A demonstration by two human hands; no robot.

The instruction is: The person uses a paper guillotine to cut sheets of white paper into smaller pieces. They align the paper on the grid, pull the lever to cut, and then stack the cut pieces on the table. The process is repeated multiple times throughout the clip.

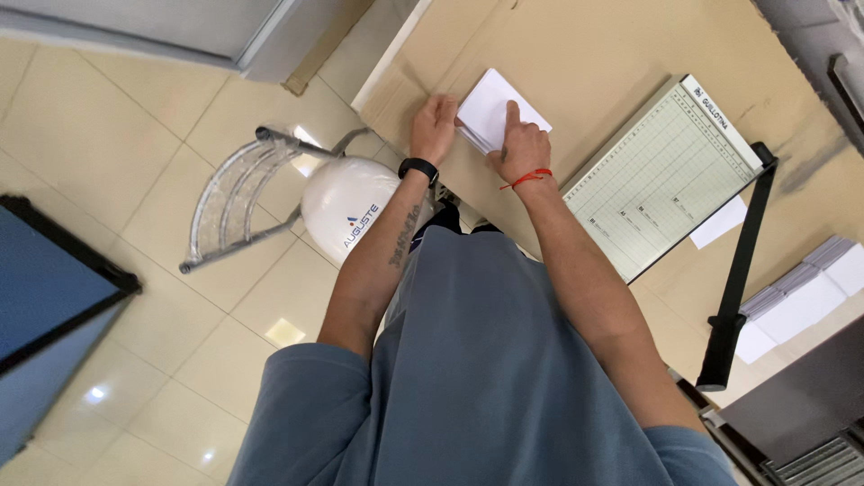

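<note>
Stack of white sheets point(498, 112) at 12 o'clock on cardboard-covered table point(594, 45), just left of paper cutter point(661, 175). Left hand point(434, 126) curled against stack's left edge; right hand point(520, 144) presses top, index finger extended. Advice: square edges evenly, keep top pressure steady so sheets don't fan.
</note>
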